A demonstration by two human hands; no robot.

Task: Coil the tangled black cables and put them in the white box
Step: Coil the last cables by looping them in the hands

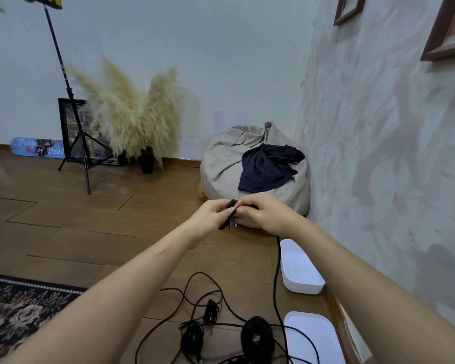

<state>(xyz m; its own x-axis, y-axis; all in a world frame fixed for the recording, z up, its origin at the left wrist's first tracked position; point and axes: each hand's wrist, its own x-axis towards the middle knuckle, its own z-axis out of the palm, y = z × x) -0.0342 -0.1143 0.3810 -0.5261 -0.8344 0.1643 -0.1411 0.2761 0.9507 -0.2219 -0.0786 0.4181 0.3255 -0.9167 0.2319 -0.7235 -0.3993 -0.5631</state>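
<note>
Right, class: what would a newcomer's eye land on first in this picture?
The left hand and right hand meet mid-frame, pinching a black cable that trails down to the tangled black cables on the wooden floor. To their right sits the open white box. Pale pampas grass stands at back left.

Floor and wall count: mostly ones, a few twos.
Two hands, left hand (208, 215) and right hand (264, 214); one white box (301, 270), one white lid (313, 337), one beanbag (221, 166), one tripod stand (75, 143), one rug (19, 311), two wall frames (350, 6); black cables (275, 271) too tangled to count.
</note>
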